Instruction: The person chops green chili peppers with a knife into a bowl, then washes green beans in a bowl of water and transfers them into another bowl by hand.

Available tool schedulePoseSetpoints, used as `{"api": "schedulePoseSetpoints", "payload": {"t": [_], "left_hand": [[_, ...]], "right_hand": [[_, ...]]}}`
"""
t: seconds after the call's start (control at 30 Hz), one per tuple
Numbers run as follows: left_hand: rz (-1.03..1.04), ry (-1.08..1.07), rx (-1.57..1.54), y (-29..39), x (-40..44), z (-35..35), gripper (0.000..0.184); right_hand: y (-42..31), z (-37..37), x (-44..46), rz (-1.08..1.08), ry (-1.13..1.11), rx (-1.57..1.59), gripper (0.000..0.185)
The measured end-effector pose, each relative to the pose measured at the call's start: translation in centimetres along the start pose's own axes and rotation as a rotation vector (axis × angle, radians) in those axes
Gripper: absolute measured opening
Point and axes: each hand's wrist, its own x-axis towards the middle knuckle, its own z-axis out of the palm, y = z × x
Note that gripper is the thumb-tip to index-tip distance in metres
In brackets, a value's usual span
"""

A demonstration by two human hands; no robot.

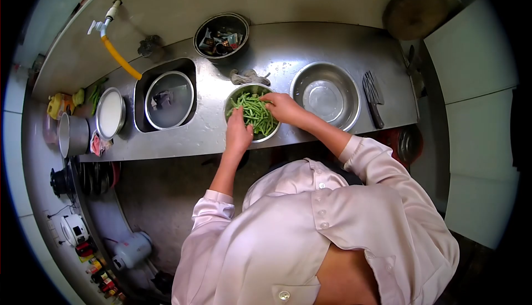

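A round metal bowl [268,136] full of cut green beans [257,113] stands near the front edge of the steel counter. My left hand [239,132] reaches in over the bowl's left side, fingers stretched along the beans and thumb apart. From the right, my right hand [284,108] comes over the rim with its fingers bent down and closed on some beans. Its fingertips are partly hidden. A wide metal basin [351,102], with a little water visible, stands just right of the bowl.
A knife [376,111] lies at the right. Behind the bowl are a crumpled cloth [249,77] and a dark bowl of wrappers [195,44]. Left, a sink [142,97] holds a basin of cloudy water [180,113], beside a yellow hose [121,58] and a white-filled pan [111,113].
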Motion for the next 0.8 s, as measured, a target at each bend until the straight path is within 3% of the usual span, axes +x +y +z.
{"api": "schedulePoseSetpoints", "payload": {"t": [0.17, 0.3, 0.4, 0.47, 0.67, 0.77, 0.8], "left_hand": [[0.15, 0.008, 0.092, -0.6, 0.4, -0.6, 0.057], [0.212, 0.067, 0.236, 1.5, 0.1, -2.4, 0.045], [0.277, 0.169, 0.206, 2.1, -0.2, -3.0, 0.036], [0.279, 0.186, 0.172, 2.1, -0.3, -3.2, 0.033], [0.331, 0.184, 0.108, 0.9, -0.2, -2.5, 0.023], [0.233, 0.199, 0.064, 1.5, -0.5, -2.7, 0.021], [0.2, 0.264, 0.073, 1.3, -0.6, -2.5, 0.022]], "right_hand": [[0.8, -0.7, -1.9, -0.188, 0.16, -0.061, 0.021], [0.8, -2.4, -5.6, -0.076, 0.143, 0.055, 0.018], [3.2, -3.2, -9.4, 0.116, 0.031, 0.184, 0.017], [4.4, -4.4, -12.1, 0.381, -0.125, 0.312, 0.019], [9.8, -5.1, -18.3, 0.888, -0.113, 0.629, 0.023], [10.9, -5.2, -19.2, 1.042, 0.07, 1.01, 0.035], [12.0, -5.0, -19.3, 1.007, 0.07, 1.083, 0.039]]}}
